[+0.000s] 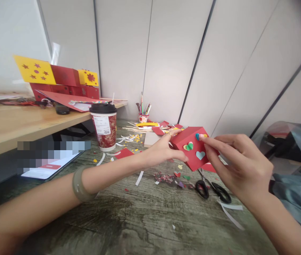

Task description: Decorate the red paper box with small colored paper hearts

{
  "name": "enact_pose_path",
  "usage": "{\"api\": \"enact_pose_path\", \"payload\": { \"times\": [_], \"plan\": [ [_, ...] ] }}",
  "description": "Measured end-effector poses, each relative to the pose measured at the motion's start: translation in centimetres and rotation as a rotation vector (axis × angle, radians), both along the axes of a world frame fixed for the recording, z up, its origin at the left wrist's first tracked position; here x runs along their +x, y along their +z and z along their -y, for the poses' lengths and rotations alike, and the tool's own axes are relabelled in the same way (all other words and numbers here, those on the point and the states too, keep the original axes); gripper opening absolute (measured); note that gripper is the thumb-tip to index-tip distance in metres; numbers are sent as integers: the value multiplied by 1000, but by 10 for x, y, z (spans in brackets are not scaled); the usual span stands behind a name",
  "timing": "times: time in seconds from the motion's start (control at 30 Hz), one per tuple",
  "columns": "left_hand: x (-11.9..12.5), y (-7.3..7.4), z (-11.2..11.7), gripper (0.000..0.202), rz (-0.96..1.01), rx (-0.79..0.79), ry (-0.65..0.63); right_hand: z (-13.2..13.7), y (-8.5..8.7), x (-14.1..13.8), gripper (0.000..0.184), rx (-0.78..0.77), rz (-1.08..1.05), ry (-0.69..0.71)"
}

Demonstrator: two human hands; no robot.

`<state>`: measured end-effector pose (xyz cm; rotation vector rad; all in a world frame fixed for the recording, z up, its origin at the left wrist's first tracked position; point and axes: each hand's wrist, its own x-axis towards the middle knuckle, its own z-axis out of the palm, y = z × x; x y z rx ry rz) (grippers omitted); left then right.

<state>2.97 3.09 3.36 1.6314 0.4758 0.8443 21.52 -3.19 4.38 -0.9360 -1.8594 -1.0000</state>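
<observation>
My left hand (pixel 166 148) grips a red paper box (pixel 189 134) from its left side, holding it tilted above the table. Coloured paper hearts sit on its front: a green layered one (pixel 189 146), a light blue one (pixel 200 155) and a multicoloured one (pixel 198 136) near the top edge. The thumb and fingertips of my right hand (pixel 238 166) are pinched together at that upper heart, touching it or the box right beside it. Whether a separate piece is between those fingertips is hidden. Below the box lie black-handled scissors (pixel 211 189).
A lidded paper cup (pixel 104 127) stands left, near a tablet (pixel 50 163). Paper strips, scraps and confetti (pixel 166 177) litter the dark table. Behind are thin sticks (pixel 150 128) and a brush cup (pixel 143 117). A wooden shelf (pixel 20 117) carries red and yellow boxes (pixel 65 76).
</observation>
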Motion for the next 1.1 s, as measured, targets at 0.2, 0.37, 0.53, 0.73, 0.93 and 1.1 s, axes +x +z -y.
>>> {"api": "enact_pose_path", "payload": {
  "times": [0.2, 0.37, 0.53, 0.73, 0.93, 1.1],
  "plan": [
    [2, 2, 2, 89, 23, 20, 13, 2, 0, -2, 45, 48, -128, 43],
    [1, 1, 1, 87, -4, 108, 40, -3, 5, -10, 43, -292, -455, 206],
    [-1, 3, 1, 86, -49, 220, 85, -9, 3, -11, 53, -591, -652, 379],
    [-1, 3, 3, 90, -40, 201, 29, -7, 5, -11, 43, -720, -649, 421],
    [-1, 1, 1, 88, -84, 290, 106, -2, 9, -11, 35, -726, -600, 385],
    [-3, 3, -3, 87, -59, 235, 56, -4, 11, -7, 29, -753, -626, 402]
  ]
}}
